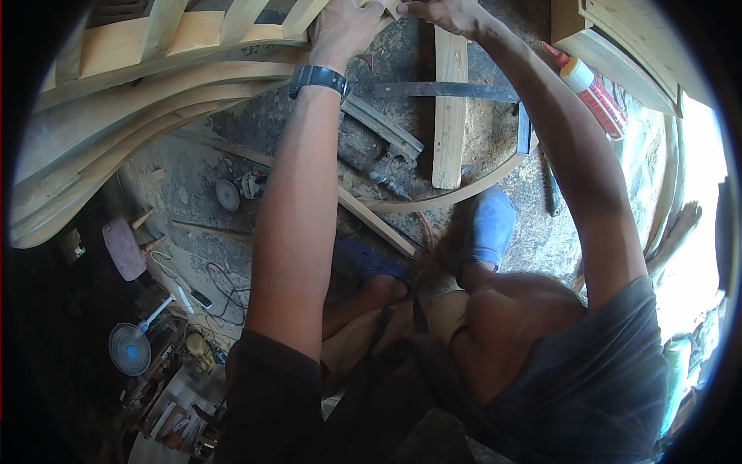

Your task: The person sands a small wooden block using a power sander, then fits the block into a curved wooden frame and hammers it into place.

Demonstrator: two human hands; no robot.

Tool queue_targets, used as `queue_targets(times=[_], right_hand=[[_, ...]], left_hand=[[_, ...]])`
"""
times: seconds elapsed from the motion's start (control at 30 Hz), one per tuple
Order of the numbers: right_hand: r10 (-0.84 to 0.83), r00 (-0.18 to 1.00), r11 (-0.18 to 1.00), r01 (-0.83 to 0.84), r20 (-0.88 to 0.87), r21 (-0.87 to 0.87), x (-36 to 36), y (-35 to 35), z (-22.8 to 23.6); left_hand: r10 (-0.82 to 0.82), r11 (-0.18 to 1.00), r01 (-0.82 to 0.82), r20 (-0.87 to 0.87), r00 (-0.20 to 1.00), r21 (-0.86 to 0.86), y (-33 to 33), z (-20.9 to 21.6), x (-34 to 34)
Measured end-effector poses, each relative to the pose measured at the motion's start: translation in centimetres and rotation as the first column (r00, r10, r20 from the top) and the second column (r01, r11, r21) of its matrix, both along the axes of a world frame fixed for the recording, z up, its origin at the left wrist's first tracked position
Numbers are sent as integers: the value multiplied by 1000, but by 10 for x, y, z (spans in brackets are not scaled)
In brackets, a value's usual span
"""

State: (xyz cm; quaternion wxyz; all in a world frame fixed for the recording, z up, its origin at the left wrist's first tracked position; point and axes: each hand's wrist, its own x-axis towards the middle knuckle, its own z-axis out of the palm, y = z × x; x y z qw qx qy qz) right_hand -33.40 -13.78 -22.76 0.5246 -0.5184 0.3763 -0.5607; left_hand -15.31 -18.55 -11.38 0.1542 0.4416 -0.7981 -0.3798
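Note:
Both arms reach up to the top edge of the head view, where the picture cuts off part of my fingers. My left hand, below which a dark watch sits on the wrist, is closed on a pale wooden piece at the end of a slatted wooden frame. Just to its right, my right hand has thumb and finger pinched together beside the same wood. What lies in that pinch is too small to make out. Curved wooden rails run along the frame's near side.
A glue bottle with a red nozzle lies at right by a wooden box-like part. On the floor are a plank, a curved strip, a metal bar clamp, an angle grinder, cords, a mallet and a fan.

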Motion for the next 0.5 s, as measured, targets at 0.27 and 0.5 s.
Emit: queue_targets(times=[0.27,0.5], right_hand=[[-201,979,980,200,19,11,8,6,-13],[-282,909,951,307,-307,35,10,7,3]], left_hand=[[-25,974,29,22,999,-224,-13,-15,9],[-60,980,65,33,998,-187,-8,-7,5]])
